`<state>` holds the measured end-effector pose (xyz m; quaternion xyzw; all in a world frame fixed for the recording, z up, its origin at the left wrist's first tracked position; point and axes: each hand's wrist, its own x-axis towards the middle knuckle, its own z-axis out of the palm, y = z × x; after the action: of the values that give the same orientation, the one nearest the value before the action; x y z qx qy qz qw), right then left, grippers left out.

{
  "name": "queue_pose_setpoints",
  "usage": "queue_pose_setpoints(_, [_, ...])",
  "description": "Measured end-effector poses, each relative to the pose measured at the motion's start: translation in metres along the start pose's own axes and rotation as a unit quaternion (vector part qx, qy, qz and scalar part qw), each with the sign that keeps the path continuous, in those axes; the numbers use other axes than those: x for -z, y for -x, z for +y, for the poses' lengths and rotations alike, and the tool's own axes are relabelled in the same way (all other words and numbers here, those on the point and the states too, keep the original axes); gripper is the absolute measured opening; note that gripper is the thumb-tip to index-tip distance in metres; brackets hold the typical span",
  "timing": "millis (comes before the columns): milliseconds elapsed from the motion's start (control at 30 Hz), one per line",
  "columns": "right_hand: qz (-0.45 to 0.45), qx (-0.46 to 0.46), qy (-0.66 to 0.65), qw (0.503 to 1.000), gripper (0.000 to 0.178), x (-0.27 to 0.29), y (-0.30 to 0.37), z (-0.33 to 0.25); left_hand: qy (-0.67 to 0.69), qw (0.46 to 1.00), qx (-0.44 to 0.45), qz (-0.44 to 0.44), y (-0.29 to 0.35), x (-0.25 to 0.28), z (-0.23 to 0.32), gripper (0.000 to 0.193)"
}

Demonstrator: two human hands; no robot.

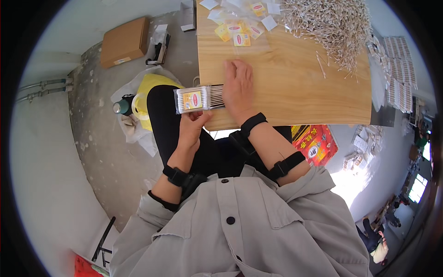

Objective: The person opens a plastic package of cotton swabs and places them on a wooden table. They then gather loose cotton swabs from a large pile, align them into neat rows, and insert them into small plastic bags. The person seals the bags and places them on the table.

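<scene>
Over the near left corner of the wooden table (295,87), my left hand (191,129) pinches a clear packet of cotton swabs (188,99) from below, thumb against its lower edge. The packet bears a yellow label with a red oval. From its right end a row of cotton swabs (216,96) sticks out towards my right hand (238,90). That hand rests on the tabletop with its fingers pointing away and its palm side against the swab ends. The swabs' far right tips are hidden behind it.
A large heap of loose cotton swabs (330,27) covers the far right of the table. Labelled clear bags (237,32) lie at the far edge. On the floor at left are a cardboard box (123,41), a yellow bag (150,90) and a green-capped bottle (121,107).
</scene>
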<state>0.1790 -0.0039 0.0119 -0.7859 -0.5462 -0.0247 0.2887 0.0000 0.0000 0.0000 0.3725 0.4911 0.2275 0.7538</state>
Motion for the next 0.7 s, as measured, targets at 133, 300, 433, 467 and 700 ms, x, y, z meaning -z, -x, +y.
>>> queue_pose_setpoints(133, [0.026,0.012,0.003,1.0,0.038,0.001,0.003,-0.005,0.026,0.999,0.023,-0.009,0.002,-0.008,0.0,0.045])
queue_pose_setpoints(300, [0.026,0.006,-0.001,1.0,0.037,0.004,0.006,-0.007,0.059,0.998,0.033,0.01,0.012,-0.021,0.0,0.045])
queue_pose_setpoints(433, [0.007,-0.008,-0.012,1.0,0.036,0.003,0.005,-0.005,0.092,0.995,0.028,0.007,0.011,-0.024,-0.005,0.045])
queue_pose_setpoints(467, [0.009,-0.007,-0.014,1.0,0.036,0.003,0.005,-0.004,0.095,0.995,0.031,0.002,0.01,-0.024,-0.006,0.046])
queue_pose_setpoints(700, [0.026,0.0,-0.004,1.0,0.036,0.001,0.004,-0.002,0.074,0.997,0.015,0.002,0.01,-0.029,-0.003,0.044])
